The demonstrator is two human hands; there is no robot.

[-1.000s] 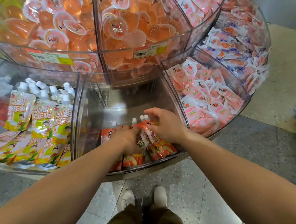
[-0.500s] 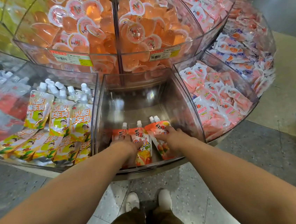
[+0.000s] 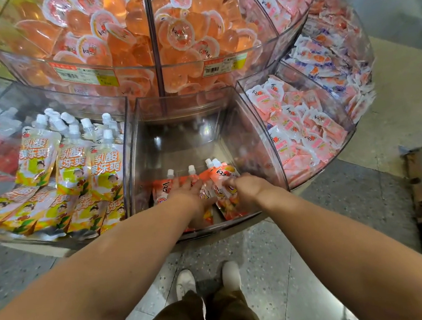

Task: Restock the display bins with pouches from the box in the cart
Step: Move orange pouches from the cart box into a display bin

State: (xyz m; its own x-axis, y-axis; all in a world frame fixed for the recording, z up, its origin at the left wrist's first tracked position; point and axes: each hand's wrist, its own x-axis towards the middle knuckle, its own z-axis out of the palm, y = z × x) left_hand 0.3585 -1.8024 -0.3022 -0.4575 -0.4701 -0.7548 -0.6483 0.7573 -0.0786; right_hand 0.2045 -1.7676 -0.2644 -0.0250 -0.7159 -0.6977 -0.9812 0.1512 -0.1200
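Several orange spouted pouches (image 3: 221, 182) with white caps lie in a row at the front of the clear middle bin (image 3: 255, 144). The rest of that bin's floor is bare. My left hand (image 3: 187, 192) rests with straight fingers on the left and middle pouches. My right hand (image 3: 246, 187) is beside it, its fingers curled over the rightmost pouch. Both forearms reach in over the bin's front wall.
The bin to the left holds yellow-green pouches (image 3: 75, 171), and the one to the right holds pink sachets (image 3: 297, 127). Upper-tier bins hold orange jelly cups (image 3: 119, 39). A brown-edged box or cart corner (image 3: 416, 190) stands on the floor at the right. My shoes (image 3: 206, 277) are below.
Both hands have slid back toward the bin's front wall, lowering the orange pouches into a flat row. The left hand has flattened onto them.
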